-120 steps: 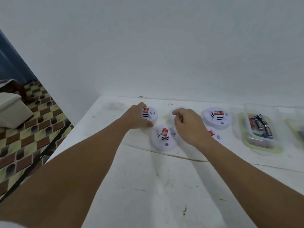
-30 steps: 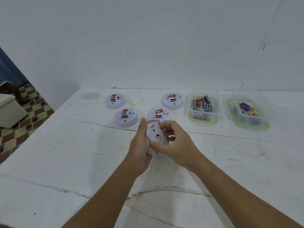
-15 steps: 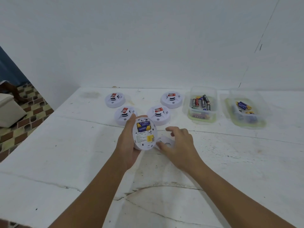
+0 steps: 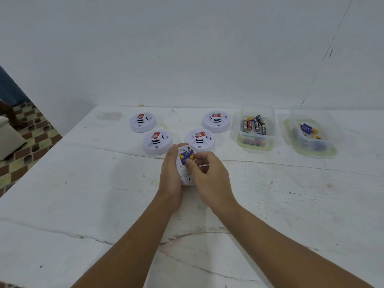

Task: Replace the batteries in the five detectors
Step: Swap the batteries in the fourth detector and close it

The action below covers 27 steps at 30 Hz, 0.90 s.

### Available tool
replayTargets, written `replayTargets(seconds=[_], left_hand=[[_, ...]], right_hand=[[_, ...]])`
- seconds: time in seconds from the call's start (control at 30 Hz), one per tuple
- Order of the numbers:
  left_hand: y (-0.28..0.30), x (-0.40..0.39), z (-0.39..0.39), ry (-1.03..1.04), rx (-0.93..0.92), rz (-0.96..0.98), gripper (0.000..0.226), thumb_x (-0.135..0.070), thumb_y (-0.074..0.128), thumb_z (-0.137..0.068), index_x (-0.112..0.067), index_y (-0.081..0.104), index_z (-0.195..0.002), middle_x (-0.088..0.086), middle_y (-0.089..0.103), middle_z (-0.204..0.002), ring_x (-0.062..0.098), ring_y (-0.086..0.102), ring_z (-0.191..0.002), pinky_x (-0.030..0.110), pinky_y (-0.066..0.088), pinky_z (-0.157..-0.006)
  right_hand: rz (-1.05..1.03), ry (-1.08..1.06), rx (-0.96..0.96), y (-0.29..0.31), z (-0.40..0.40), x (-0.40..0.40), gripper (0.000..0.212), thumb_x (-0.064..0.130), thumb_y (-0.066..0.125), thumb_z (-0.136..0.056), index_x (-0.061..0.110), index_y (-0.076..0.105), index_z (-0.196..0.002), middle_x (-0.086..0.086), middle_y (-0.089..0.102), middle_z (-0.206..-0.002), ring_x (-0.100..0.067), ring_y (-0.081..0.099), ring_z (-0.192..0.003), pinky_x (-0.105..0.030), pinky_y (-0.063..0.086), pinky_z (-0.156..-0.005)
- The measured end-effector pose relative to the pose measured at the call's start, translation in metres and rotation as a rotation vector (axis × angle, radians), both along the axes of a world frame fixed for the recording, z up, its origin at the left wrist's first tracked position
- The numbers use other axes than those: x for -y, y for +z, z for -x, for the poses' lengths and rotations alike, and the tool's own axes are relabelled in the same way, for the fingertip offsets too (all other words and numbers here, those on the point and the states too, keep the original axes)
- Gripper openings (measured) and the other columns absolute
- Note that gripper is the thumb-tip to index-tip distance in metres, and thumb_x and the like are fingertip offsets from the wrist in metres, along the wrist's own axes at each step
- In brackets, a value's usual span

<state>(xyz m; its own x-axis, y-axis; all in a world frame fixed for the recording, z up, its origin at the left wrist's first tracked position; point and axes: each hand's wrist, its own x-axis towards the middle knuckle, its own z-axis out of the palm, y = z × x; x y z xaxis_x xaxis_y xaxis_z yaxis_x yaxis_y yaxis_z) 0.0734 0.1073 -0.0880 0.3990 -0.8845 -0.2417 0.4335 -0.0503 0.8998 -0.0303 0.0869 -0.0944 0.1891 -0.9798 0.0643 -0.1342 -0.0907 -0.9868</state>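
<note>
In the nearer tub [image 4: 256, 140], mixed batteries [image 4: 254, 124]; farther tub [image 4: 311, 142], fewer

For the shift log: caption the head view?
Left hand holds opened detector; right hand pinches its battery.

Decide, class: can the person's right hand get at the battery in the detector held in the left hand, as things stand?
Probably yes. The left hand holds the detector with its back toward the person, the blue and yellow battery exposed, and the right hand's fingertips already sit at the battery, nothing between.
</note>
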Motion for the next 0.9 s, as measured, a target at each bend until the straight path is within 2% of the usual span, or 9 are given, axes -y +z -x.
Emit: replayTargets(seconds=[0.13, 0.2, 0.37, 0.47, 0.57, 0.73, 0.9], left_hand=[[-0.009, 0.001, 0.005, 0.022, 0.029, 0.055, 0.042, -0.040, 0.041, -0.109, -0.012, 0.068, -0.125, 0.012, 0.075, -0.109, 0.025, 0.071, -0.098, 0.036, 0.061, -0.081], [-0.010, 0.001, 0.007, 0.035, 0.096, 0.081, 0.041, -0.037, 0.040, -0.110, -0.010, 0.066, -0.126, 0.018, 0.073, -0.116, 0.028, 0.072, -0.103, 0.039, 0.060, -0.087], [-0.015, 0.003, 0.008, 0.095, 0.164, 0.130, 0.047, -0.046, 0.045, -0.101, -0.009, 0.064, -0.123, 0.024, 0.069, -0.122, 0.043, 0.067, -0.115, 0.056, 0.055, -0.098], [-0.016, 0.001, 0.010, 0.060, 0.207, 0.123, 0.050, -0.048, 0.045, -0.098, -0.009, 0.064, -0.123, 0.025, 0.069, -0.121, 0.048, 0.065, -0.117, 0.063, 0.052, -0.101], [-0.017, 0.001, 0.009, 0.068, 0.236, 0.117, 0.048, -0.048, 0.044, -0.100, -0.011, 0.064, -0.122, 0.022, 0.070, -0.119, 0.045, 0.066, -0.116, 0.067, 0.050, -0.103], [-0.020, 0.000, 0.009, 0.049, 0.293, 0.129, 0.044, -0.046, 0.042, -0.102, -0.013, 0.065, -0.120, 0.020, 0.071, -0.118, 0.045, 0.066, -0.114, 0.065, 0.052, -0.101], [-0.020, 0.000, 0.006, 0.057, 0.265, 0.129, 0.053, -0.052, 0.043, -0.099, -0.010, 0.065, -0.124, 0.020, 0.071, -0.122, 0.043, 0.067, -0.116, 0.063, 0.053, -0.102]], right_hand=[[-0.063, 0.019, 0.016, -0.002, -0.001, 0.000, 0.019, 0.036, 0.073, -0.096, 0.031, 0.065, -0.112, 0.008, 0.068, -0.108, -0.009, 0.067, -0.099, -0.030, 0.059, -0.083], [-0.106, 0.038, 0.047, -0.001, -0.001, 0.000, 0.016, 0.032, 0.069, -0.098, 0.031, 0.060, -0.112, 0.003, 0.066, -0.110, -0.013, 0.067, -0.101, -0.030, 0.060, -0.083], [-0.178, 0.057, 0.107, 0.004, -0.007, -0.002, 0.013, 0.019, 0.059, -0.101, 0.025, 0.051, -0.110, -0.009, 0.061, -0.111, -0.021, 0.066, -0.103, -0.032, 0.060, -0.079], [-0.210, 0.035, 0.130, 0.004, -0.009, -0.004, 0.014, 0.024, 0.063, -0.100, 0.024, 0.051, -0.109, -0.014, 0.060, -0.113, -0.026, 0.066, -0.102, -0.035, 0.058, -0.076], [-0.221, 0.025, 0.155, 0.003, -0.010, -0.004, 0.017, 0.026, 0.064, -0.100, 0.023, 0.052, -0.111, -0.010, 0.060, -0.119, -0.022, 0.065, -0.106, -0.029, 0.055, -0.077], [-0.203, -0.002, 0.201, 0.002, -0.010, -0.007, 0.023, 0.030, 0.066, -0.091, 0.022, 0.052, -0.107, -0.013, 0.061, -0.119, -0.022, 0.067, -0.104, -0.034, 0.059, -0.079], [-0.134, 0.031, 0.205, 0.010, -0.009, -0.006, 0.026, 0.016, 0.066, -0.100, 0.022, 0.042, -0.107, -0.008, 0.065, -0.097, -0.016, 0.068, -0.087, -0.044, 0.059, -0.079]])
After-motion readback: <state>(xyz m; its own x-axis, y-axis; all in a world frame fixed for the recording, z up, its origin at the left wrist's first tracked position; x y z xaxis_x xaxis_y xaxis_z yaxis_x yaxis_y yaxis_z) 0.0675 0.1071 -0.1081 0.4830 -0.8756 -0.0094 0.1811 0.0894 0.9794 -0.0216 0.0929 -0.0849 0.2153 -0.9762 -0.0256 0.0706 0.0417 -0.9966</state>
